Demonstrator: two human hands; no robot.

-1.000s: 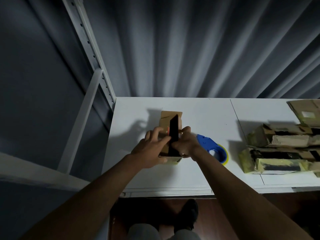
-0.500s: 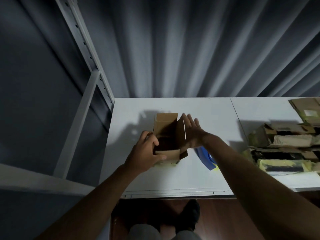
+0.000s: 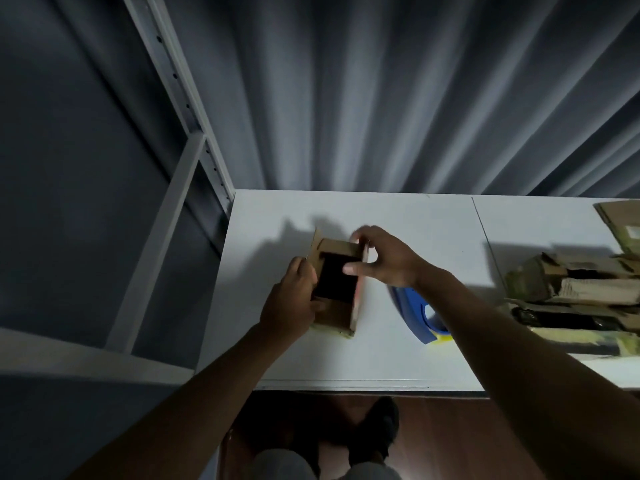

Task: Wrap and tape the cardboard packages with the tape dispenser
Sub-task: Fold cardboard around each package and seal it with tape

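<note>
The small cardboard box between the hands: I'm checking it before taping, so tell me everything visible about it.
The cardboard box is small, brown and open-topped, with a dark inside. It sits on the white table. Flaps stand up at its far and right edges. The left hand grips its left side; the right hand pinches the right flap. A yellowish strip shows along its near bottom edge.

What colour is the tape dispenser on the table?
Blue, with yellow at its near end; the head view shows the tape dispenser.

Dim, wide-angle view; hard shadows fall leftward, edges bend and blur
</note>
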